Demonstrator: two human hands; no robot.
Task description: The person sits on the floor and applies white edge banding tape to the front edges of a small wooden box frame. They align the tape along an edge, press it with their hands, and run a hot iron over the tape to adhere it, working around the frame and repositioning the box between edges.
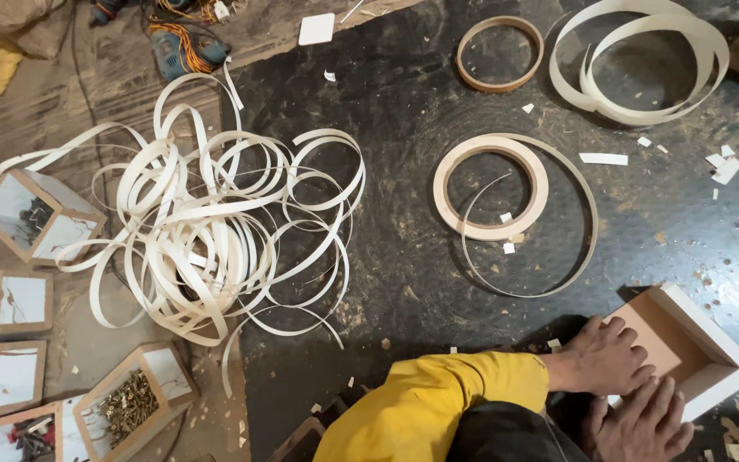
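White-edged open box (686, 351), brown inside, lies under both hands' flat, unclenched palms (605, 355) (639, 423).

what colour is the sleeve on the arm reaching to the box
Yellow sleeve, head view.

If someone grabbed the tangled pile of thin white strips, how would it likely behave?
The tangled pile of thin white strips would probably flop and spring, since the loops curl freely. Likely light, being thin. Interlocked loops suggest it lifts as one snagging clump.

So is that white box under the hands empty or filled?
Empty, as far as shows: the white box lies open side up, bare brown inside. Both hands, left and right, cover its near corner.
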